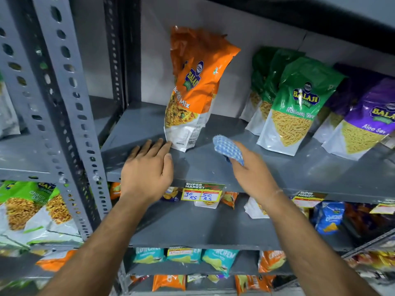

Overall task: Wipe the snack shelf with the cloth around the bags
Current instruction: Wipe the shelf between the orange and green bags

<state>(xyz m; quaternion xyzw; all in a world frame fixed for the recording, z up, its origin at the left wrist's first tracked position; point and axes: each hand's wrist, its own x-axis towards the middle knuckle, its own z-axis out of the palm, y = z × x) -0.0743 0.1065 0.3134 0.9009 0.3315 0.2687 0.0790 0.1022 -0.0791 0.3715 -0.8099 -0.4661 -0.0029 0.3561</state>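
my left hand (147,167) lies spread flat on the snack shelf (288,167), fingertips touching the orange bag (192,92), while my right hand (250,169) pinches the blue checked cloth (227,147) just right of it, so next i judge a wipe around its base.

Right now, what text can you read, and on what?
"BALAJI", "Mix": orange bag
"BALAJI", "Ratlami Sev": green bag
"BALAJI", "Aloo Sev": purple bag
"SUPER MARKET", handwritten "RS": price tag
Lower-shelf bags and other tags: too blurred.
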